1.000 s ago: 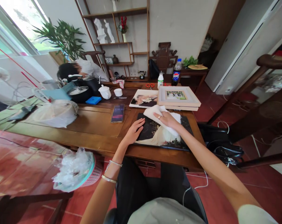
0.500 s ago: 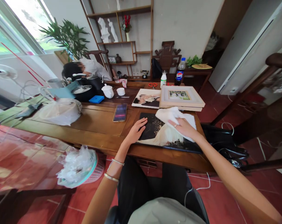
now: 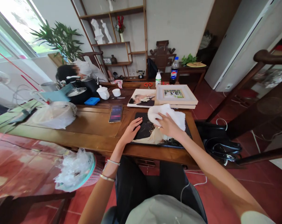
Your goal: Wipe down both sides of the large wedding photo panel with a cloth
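Along the near edge of the desk point(image 3: 89, 137), the left hand point(image 3: 129, 133) lies flat with fingers spread on the left rim of the dark photo panel point(image 3: 147, 128), pinning it. Just right of it, the right hand point(image 3: 167, 126), wrist bent and fingers curled, presses a bunched white cloth point(image 3: 169, 114) onto the panel's middle. Wiping looks under way; the next stroke needs steady downward pressure while the panel stays pinned.
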{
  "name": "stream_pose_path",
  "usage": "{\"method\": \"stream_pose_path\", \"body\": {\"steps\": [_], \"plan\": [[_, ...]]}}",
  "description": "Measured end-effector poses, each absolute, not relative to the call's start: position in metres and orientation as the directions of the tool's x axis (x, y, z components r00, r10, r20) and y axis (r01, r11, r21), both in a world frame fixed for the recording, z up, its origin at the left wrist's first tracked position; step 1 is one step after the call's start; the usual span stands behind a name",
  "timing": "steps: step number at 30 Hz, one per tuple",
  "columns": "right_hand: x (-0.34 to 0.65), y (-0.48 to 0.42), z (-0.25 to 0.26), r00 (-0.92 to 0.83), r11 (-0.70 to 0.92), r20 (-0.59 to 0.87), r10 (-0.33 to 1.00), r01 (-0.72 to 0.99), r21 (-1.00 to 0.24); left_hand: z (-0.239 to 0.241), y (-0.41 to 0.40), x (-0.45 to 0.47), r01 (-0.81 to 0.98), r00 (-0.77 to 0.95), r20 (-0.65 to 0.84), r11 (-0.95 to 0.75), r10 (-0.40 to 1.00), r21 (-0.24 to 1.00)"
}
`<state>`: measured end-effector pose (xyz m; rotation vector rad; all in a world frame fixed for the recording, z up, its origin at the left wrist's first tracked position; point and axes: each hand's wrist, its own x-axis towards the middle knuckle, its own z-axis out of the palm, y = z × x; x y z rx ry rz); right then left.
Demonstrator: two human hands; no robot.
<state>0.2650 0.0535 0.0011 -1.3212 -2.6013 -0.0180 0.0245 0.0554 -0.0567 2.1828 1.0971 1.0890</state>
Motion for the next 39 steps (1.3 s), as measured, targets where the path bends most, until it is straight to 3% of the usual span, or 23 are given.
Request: {"method": "stream_pose_path", "body": {"steps": [3, 8, 14, 18, 23, 29, 35, 39], "plan": [[0.249, 0.043, 0.004, -0.566, 0.583, 0.177, 0.805, 0.810, -0.063, -0.055, 0.055, 0.025, 0.459, 0.362, 0.426, -0.556, 0.829, 0.693], [0.246, -0.031, 0.003, -0.691, 0.695, 0.077, 0.719, 0.714, -0.079, -0.054, 0.054, 0.026, 0.456, 0.352, 0.417, -0.542, 0.838, 0.705], [0.273, -0.053, 0.005, -0.797, 0.806, 0.166, 0.581, 0.536, -0.251, -0.053, 0.053, 0.027, 0.462, 0.356, 0.404, -0.535, 0.842, 0.708], [0.299, 0.011, 0.005, -0.654, 0.668, 0.175, 0.736, 0.663, -0.337, -0.052, 0.052, 0.026, 0.445, 0.358, 0.421, -0.548, 0.834, 0.708], [0.321, 0.078, 0.002, -0.494, 0.530, 0.194, 0.848, 0.803, -0.271, -0.052, 0.053, 0.025, 0.444, 0.362, 0.410, -0.542, 0.837, 0.714], [0.316, 0.046, -0.003, -0.619, 0.651, 0.207, 0.758, 0.737, -0.180, -0.053, 0.053, 0.026, 0.445, 0.364, 0.418, -0.550, 0.832, 0.707], [0.300, -0.047, 0.008, -0.773, 0.771, 0.127, 0.622, 0.575, -0.275, -0.053, 0.052, 0.026, 0.454, 0.365, 0.413, -0.547, 0.834, 0.704], [0.300, -0.061, 0.017, -0.810, 0.784, 0.091, 0.579, 0.523, -0.333, -0.053, 0.052, 0.026, 0.449, 0.370, 0.422, -0.557, 0.828, 0.699]]}}
